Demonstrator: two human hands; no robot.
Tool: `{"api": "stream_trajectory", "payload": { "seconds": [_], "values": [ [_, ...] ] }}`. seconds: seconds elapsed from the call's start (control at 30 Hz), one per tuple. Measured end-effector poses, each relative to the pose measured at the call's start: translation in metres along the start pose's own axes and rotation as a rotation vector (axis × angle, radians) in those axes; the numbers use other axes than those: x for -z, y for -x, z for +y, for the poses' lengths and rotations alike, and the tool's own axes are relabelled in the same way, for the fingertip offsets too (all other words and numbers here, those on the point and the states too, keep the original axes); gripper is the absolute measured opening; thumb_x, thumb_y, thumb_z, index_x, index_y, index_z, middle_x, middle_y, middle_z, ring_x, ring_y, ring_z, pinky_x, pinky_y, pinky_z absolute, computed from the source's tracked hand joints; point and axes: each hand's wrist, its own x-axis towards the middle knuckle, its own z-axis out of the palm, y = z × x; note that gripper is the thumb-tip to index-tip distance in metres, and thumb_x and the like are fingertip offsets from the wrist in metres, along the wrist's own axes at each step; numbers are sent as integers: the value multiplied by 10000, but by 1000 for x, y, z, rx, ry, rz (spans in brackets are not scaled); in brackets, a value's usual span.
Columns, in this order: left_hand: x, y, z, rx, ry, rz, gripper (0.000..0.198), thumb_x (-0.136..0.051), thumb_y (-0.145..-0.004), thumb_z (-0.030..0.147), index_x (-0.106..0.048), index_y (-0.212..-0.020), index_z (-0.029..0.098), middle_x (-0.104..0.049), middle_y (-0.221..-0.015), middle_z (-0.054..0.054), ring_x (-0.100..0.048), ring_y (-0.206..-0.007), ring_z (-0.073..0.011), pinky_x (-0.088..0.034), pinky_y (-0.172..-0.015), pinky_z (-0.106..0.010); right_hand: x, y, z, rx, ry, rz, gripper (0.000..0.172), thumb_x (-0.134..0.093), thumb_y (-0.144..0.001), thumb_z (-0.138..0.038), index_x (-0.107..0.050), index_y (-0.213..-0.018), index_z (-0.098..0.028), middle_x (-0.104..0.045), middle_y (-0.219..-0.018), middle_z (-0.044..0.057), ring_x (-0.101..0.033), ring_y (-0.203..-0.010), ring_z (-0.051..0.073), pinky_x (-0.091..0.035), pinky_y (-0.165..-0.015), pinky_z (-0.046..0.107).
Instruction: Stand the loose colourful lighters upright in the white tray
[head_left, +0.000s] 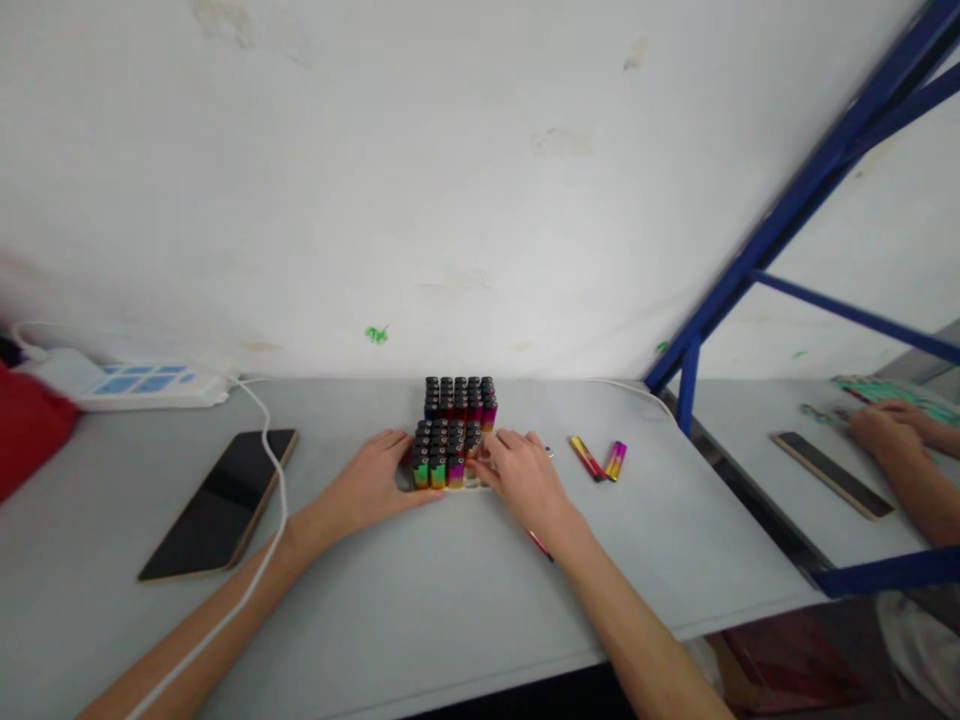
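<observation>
Rows of lighters (438,470) with black tops and coloured bodies stand upright in a pale tray (474,486) with holes. My left hand (375,470) grips the tray's left side, its thumb along the front edge. At the front right of the tray, my right hand (521,475) has its fingers pinched around a lighter (473,436), which they mostly cover. Just in front of these fingers, a few bare holes show. Behind stands a second block of upright lighters (460,393). A red lighter (539,545) lies partly hidden under my right wrist.
Two loose lighters (616,461) lie to the right. A phone (221,505) lies at left, crossed by a white cable (281,490) from a power strip (154,386). A blue metal frame (690,370) divides off the neighbouring table, where another person's hands (892,430) are at work.
</observation>
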Motion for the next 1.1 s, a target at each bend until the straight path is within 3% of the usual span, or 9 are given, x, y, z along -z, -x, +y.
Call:
{"api": "stream_trajectory", "payload": {
  "seconds": [0.17,0.27,0.37,0.43,0.53,0.67,0.83,0.97,1.1],
  "values": [
    [-1,-1,-2,28,-30,-16,596,-898,-777,729,-798,-1083,228,-812,-1155,-174,-768,-1131,-447,-614,-1063,-594,4,5,22,-19,-184,49,250,-627,-1186,-424,-740,-1076,-229,-822,-996,55,-747,-875,220,-466,-861,353],
    [-1,-2,-3,8,-29,-1,634,-880,-768,783,-793,-1067,231,-815,-1149,-168,-770,-1114,-441,-627,-1044,-603,10,11,59,-206,-204,236,264,-594,-1168,-404,-754,-1052,-228,-798,-909,60,-713,-829,235,-483,-839,361],
    [-1,-2,-1,11,-35,0,621,-876,-768,780,-785,-1031,226,-809,-1126,-164,-770,-1083,-430,-633,-1020,-598,15,23,100,-417,-133,358,179,-620,-1047,-256,-768,-1145,-233,-819,-939,73,-720,-877,265,-514,-867,383],
    [0,-2,0,19,-33,-1,603,-885,-764,764,-782,-1020,228,-805,-1114,-156,-770,-1073,-426,-632,-1020,-586,15,32,121,-498,-109,328,231,-690,-974,-251,-775,-1188,-237,-829,-977,73,-723,-849,260,-529,-857,384],
    [0,-2,0,24,-24,4,578,-901,-752,743,-784,-1020,245,-813,-1132,-146,-771,-1085,-424,-629,-1026,-570,11,42,135,-569,-77,207,160,-819,-890,-259,-801,-1047,-236,-815,-920,89,-732,-824,264,-520,-797,366],
    [-1,-2,-2,0,-20,7,604,-884,-768,760,-796,-1070,244,-823,-1175,-164,-772,-1119,-434,-619,-1058,-587,9,40,132,-509,-135,112,150,-783,-913,-184,-815,-1055,-221,-815,-915,87,-736,-846,254,-517,-817,355],
    [0,-2,-3,1,-52,-11,603,-863,-778,789,-783,-1021,243,-815,-1119,-156,-773,-1071,-418,-635,-1010,-572,19,28,120,-364,-295,297,207,-691,-1011,-378,-810,-980,-211,-766,-908,90,-709,-851,260,-525,-861,384],
    [0,-2,-3,-1,-59,-25,664,-845,-794,799,-795,-1120,222,-816,-1156,-164,-776,-1122,-422,-624,-1061,-570,24,21,102,-432,-651,465,461,-748,-957,-674,-773,-923,-214,-747,-860,56,-644,-699,210,-498,-739,360],
    [-1,-2,-4,-8,-75,-15,621,-850,-799,784,-794,-1080,233,-819,-1132,-154,-775,-1115,-416,-618,-1064,-550,20,11,77,-504,-1120,545,572,-917,-779,-753,-730,-898,-225,-730,-783,13,-637,-672,182,-536,-681,331]
  ]
}}
